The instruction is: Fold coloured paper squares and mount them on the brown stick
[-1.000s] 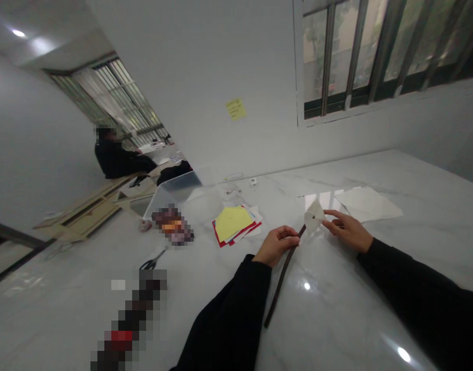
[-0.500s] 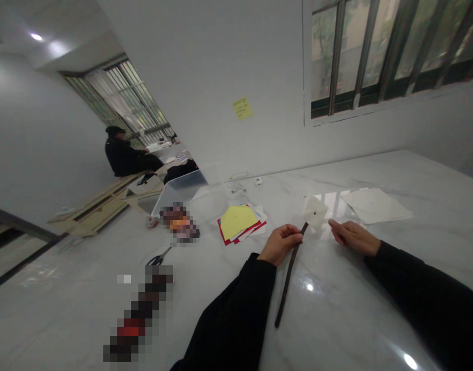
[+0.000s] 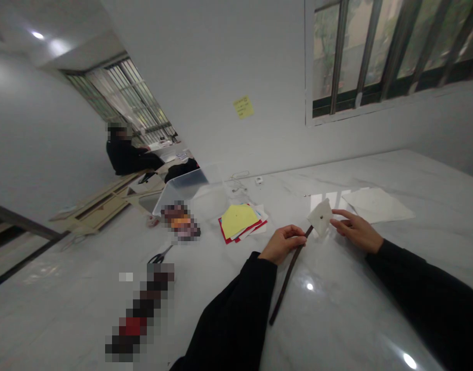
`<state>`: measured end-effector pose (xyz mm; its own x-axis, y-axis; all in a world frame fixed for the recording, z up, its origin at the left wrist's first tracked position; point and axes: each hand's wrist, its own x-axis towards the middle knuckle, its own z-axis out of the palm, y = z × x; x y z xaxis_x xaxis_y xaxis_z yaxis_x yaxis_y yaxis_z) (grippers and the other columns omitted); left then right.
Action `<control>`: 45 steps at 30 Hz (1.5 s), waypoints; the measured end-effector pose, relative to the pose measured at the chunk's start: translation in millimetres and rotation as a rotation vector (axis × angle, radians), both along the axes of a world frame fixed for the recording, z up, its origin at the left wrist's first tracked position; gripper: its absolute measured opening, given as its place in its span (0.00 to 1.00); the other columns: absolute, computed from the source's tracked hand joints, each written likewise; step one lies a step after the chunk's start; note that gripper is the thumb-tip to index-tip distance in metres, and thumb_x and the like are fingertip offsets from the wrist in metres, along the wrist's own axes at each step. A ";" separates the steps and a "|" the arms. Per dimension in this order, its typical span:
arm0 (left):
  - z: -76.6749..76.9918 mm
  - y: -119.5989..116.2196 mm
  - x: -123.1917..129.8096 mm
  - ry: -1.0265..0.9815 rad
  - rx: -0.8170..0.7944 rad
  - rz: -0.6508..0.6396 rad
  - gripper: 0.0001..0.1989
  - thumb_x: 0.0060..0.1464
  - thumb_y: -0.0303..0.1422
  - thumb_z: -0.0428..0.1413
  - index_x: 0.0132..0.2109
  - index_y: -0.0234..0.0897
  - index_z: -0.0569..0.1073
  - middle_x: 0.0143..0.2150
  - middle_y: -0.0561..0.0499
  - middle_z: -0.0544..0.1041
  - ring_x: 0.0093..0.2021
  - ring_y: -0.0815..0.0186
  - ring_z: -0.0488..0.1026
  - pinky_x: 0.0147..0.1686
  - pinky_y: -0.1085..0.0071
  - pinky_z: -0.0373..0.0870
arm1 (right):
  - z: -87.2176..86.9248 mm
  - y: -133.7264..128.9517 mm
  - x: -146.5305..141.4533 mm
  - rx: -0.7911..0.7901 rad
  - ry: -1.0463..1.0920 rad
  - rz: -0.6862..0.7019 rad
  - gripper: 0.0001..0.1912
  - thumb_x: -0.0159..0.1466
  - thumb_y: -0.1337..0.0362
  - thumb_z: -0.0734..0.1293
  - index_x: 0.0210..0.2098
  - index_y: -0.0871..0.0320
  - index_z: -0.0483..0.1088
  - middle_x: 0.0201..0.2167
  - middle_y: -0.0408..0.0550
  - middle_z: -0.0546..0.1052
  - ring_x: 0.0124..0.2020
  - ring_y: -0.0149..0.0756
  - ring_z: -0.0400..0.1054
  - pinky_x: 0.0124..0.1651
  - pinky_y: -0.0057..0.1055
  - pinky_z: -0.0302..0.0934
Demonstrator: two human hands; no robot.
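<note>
Pinched between the fingertips of my left hand (image 3: 286, 244) is a thin dark brown strip (image 3: 287, 281), whose lower end slants down toward me. At its upper end sits a small white paper piece (image 3: 318, 212) with a dark dot in the middle. My right hand (image 3: 354, 230) is at the right edge of the white piece, fingers apart and fingertips close to it; whether they touch is hard to tell. Left of my hands lies a stack of yellow, red and white paper (image 3: 238, 221).
White sheets (image 3: 377, 203) lie at the right. To the left are scissors (image 3: 159, 256), two blurred-out items and a clear plastic bin (image 3: 186, 185). A cable and a small white block (image 3: 258, 181) lie near the wall. A person (image 3: 126, 154) sits far left.
The white piece has turned and shifted slightly right on the strip. My right hand's fingers have spread and come to its edge. The strip's lower end has swung a little left.
</note>
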<state>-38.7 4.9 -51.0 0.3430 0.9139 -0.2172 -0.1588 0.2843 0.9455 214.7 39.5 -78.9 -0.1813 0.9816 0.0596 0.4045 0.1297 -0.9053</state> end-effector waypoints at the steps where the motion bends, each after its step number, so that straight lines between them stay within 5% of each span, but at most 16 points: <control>1: -0.4 0.1 -0.1 -0.003 0.001 0.002 0.19 0.37 0.35 0.70 0.34 0.33 0.72 0.30 0.52 0.75 0.29 0.71 0.70 0.33 0.72 0.62 | 0.6 -0.2 0.1 0.011 -0.034 0.005 0.31 0.61 0.43 0.61 0.54 0.60 0.66 0.19 0.41 0.69 0.21 0.33 0.63 0.25 0.29 0.55; 5: -2.9 0.6 -0.3 -0.028 0.011 0.000 0.19 0.37 0.35 0.70 0.35 0.33 0.72 0.30 0.52 0.75 0.29 0.71 0.70 0.33 0.73 0.62 | 2.0 0.1 0.9 0.055 -0.154 0.019 0.27 0.62 0.43 0.60 0.43 0.60 0.73 0.19 0.43 0.71 0.21 0.34 0.64 0.25 0.30 0.55; 14: -6.1 2.9 -0.4 -0.066 0.017 0.020 0.19 0.38 0.35 0.70 0.34 0.32 0.72 0.30 0.52 0.75 0.30 0.71 0.70 0.35 0.73 0.62 | 3.3 -5.1 -0.4 0.058 -0.169 0.023 0.35 0.63 0.45 0.61 0.63 0.58 0.57 0.24 0.43 0.75 0.26 0.38 0.69 0.34 0.34 0.61; 23: -2.6 6.9 -1.2 -0.062 0.050 0.036 0.17 0.40 0.35 0.69 0.34 0.33 0.72 0.29 0.54 0.73 0.30 0.72 0.69 0.35 0.74 0.62 | 8.6 0.0 -3.6 0.108 -0.273 0.050 0.24 0.64 0.49 0.61 0.50 0.58 0.72 0.23 0.44 0.75 0.25 0.35 0.68 0.32 0.31 0.58; 31: 5.8 6.1 2.1 -0.077 0.041 0.071 0.16 0.40 0.34 0.69 0.33 0.33 0.72 0.30 0.54 0.73 0.31 0.72 0.69 0.35 0.75 0.62 | 11.6 -0.8 -6.7 -0.019 0.006 -0.079 0.36 0.63 0.45 0.61 0.63 0.62 0.59 0.21 0.41 0.73 0.21 0.31 0.63 0.28 0.28 0.56; 34: 6.6 5.6 3.0 -0.103 0.033 0.114 0.17 0.39 0.33 0.69 0.33 0.34 0.71 0.31 0.54 0.73 0.31 0.72 0.70 0.36 0.75 0.63 | 16.7 -8.0 -8.2 -0.236 0.068 0.317 0.35 0.62 0.38 0.58 0.45 0.64 0.74 0.17 0.42 0.70 0.15 0.26 0.54 0.21 0.26 0.48; 37: 6.2 5.9 3.1 -0.114 0.016 0.138 0.17 0.38 0.34 0.70 0.34 0.34 0.71 0.31 0.55 0.73 0.31 0.72 0.70 0.36 0.74 0.63 | 21.8 -16.6 -12.1 -0.337 0.069 0.749 0.35 0.60 0.36 0.59 0.26 0.63 0.76 0.13 0.41 0.65 0.14 0.25 0.50 0.20 0.26 0.45; 39: 6.5 5.8 3.3 -0.113 0.011 0.136 0.18 0.37 0.34 0.70 0.33 0.34 0.71 0.30 0.55 0.73 0.31 0.72 0.70 0.36 0.74 0.63 | 23.5 -18.5 -15.2 -0.260 0.079 0.667 0.32 0.59 0.38 0.61 0.21 0.62 0.72 0.13 0.39 0.62 0.15 0.24 0.49 0.21 0.26 0.44; 41: 7.5 5.3 3.6 -0.110 0.009 0.136 0.18 0.37 0.34 0.70 0.33 0.34 0.71 0.30 0.54 0.73 0.31 0.72 0.70 0.36 0.74 0.63 | 23.4 -15.9 -16.6 -0.173 0.095 0.444 0.30 0.60 0.39 0.61 0.21 0.60 0.69 0.13 0.38 0.60 0.16 0.24 0.48 0.21 0.26 0.42; 45: 9.1 4.6 4.0 -0.106 0.016 0.137 0.18 0.37 0.34 0.70 0.33 0.34 0.71 0.30 0.54 0.73 0.30 0.72 0.69 0.35 0.74 0.63 | 20.0 -4.5 -12.7 -0.119 0.187 0.101 0.26 0.58 0.40 0.63 0.31 0.59 0.69 0.16 0.36 0.59 0.16 0.24 0.49 0.21 0.25 0.42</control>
<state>-34.7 9.5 -41.9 0.2350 0.9568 -0.1711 -0.2943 0.2378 0.9256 202.0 35.0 -58.8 -0.2753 0.9613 -0.0134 0.2192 0.0491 -0.9744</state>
